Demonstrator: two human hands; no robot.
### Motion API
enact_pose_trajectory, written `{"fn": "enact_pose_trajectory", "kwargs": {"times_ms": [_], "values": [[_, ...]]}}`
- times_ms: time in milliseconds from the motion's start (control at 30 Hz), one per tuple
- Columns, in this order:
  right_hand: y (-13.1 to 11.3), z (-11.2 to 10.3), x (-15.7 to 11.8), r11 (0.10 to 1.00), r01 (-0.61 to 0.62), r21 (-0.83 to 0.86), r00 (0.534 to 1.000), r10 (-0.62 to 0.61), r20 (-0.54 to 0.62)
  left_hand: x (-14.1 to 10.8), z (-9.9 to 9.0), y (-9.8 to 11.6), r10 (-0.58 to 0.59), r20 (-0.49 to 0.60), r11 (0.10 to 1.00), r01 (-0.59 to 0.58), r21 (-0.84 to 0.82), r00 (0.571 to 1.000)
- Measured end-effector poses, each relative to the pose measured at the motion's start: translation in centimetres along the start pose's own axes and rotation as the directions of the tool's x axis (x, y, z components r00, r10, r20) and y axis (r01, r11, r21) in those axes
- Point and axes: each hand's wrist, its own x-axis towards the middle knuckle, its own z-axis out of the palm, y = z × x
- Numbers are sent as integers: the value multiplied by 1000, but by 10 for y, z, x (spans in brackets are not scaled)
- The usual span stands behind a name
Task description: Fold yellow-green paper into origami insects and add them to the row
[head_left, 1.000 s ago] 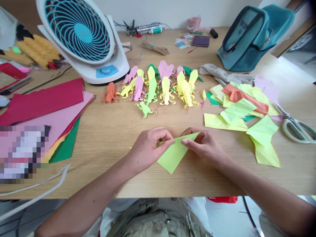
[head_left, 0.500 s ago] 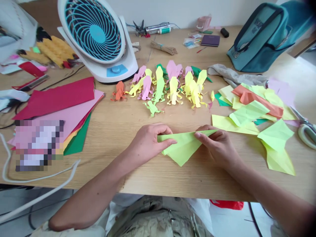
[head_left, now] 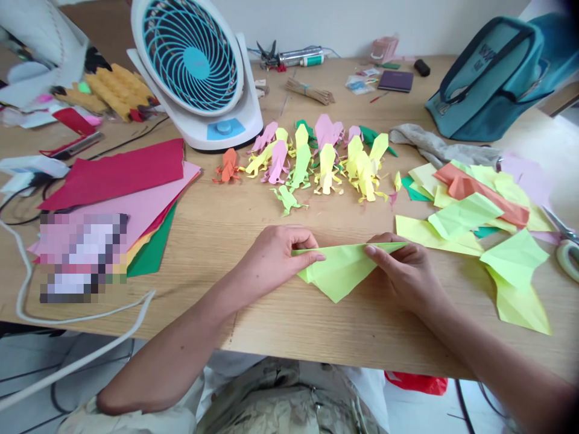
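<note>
A light green sheet of paper (head_left: 340,274), folded into a triangle, is held just above the table with its point toward me. My left hand (head_left: 289,250) pinches its left end between thumb and fingers. At the other end, my right hand (head_left: 400,265) grips the top folded edge, thumb in front and fingers behind. Beyond the hands stand several folded paper figures in yellow, pink, green and orange, among them a small green one (head_left: 286,199) and an orange one (head_left: 227,167). Loose creased paper pieces (head_left: 465,214) lie to the right of my right hand.
A white and blue fan (head_left: 199,66) stands at the back left. Stacked coloured sheets (head_left: 117,175) and a white cable (head_left: 90,313) lie on the left. Scissors (head_left: 565,235) rest at the right edge, with a teal bag (head_left: 484,84) behind.
The camera view has shifted a little, so the table things appear farther right. Both hands keep their hold on the folded green paper, which looks nearly the same.
</note>
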Motion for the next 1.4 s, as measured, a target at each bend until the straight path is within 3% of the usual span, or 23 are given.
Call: {"fn": "enact_pose_trajectory", "kwargs": {"times_ms": [233,333,400,467,567,667,867,1000,1100,1233,1400], "values": [[-12,-6,-1,991,-6,-135,996,18,86,2,-5,-8,-86,175,989,105,-108,981],[-22,-13,-6,906,208,-368,972,-234,-28,4,-5,-12,-94,191,993,105,-48,977],[-25,-15,-11,735,383,-559,881,-473,-20,6,-2,-13,-96,172,995,91,34,980],[-24,-11,-16,549,545,-634,792,-586,173,7,1,-12,-89,160,991,72,113,983],[-17,0,-22,374,718,-587,689,-498,526,7,5,-10,-58,167,977,21,213,984],[-9,10,-22,265,766,-586,639,-413,649,8,9,-10,-30,164,947,-25,320,986],[-6,12,-22,276,749,-602,662,-348,664,8,12,-12,21,129,887,-78,456,991],[-5,11,-21,296,748,-594,664,-340,666,2,16,-12,134,51,828,-140,543,990],[-5,12,-22,296,748,-595,664,-349,661,-15,19,-11,284,12,776,-237,585,959],[-6,13,-21,283,753,-594,658,-360,662,-46,26,-15,476,-5,657,-353,666,879],[-6,14,-20,279,757,-591,653,-361,666,-64,33,-26,429,-46,684,-291,668,902]]}}
